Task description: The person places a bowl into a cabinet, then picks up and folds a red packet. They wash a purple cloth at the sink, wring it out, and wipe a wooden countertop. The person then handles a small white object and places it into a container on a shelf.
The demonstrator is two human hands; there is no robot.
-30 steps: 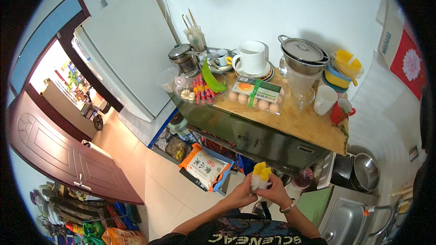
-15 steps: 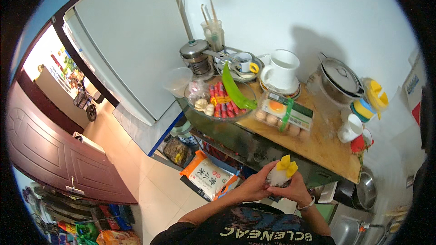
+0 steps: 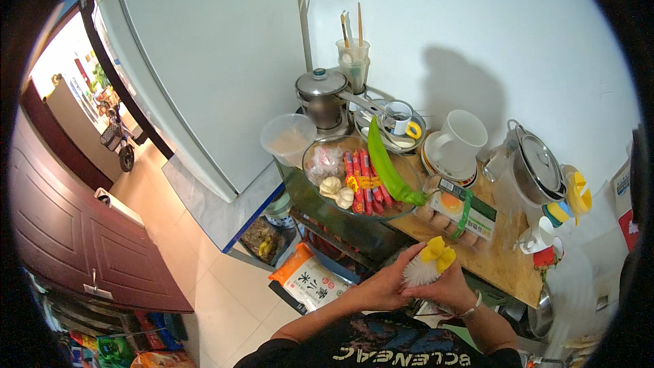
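Note:
Close in front of my body I hold a white bristly brush [image 3: 420, 272] with a yellow petal-shaped tip. My left hand [image 3: 388, 283] is closed around its left side, and my right hand [image 3: 448, 286] grips it from the right. The lower part of the brush is hidden by my fingers. Just beyond my hands, on the wooden tabletop [image 3: 507, 272], lies a pack of eggs [image 3: 458, 211] with a green strap. Left of it a glass bowl [image 3: 320, 208] holds red-wrapped sausages [image 3: 364, 177], garlic bulbs [image 3: 337, 192] and a long green pepper [image 3: 388, 163].
A white mug [image 3: 464, 131] stands on stacked plates. Farther right are a lidded steel pot [image 3: 539, 163] and a tipped white cup [image 3: 537, 235]. A metal pot [image 3: 321, 95] stands at the back left near the fridge [image 3: 211, 75]. Below lies a bag of grain [image 3: 313, 283].
The view has shifted, so the table and its things sit lower and farther right. Both hands still hold the brush in front of my body.

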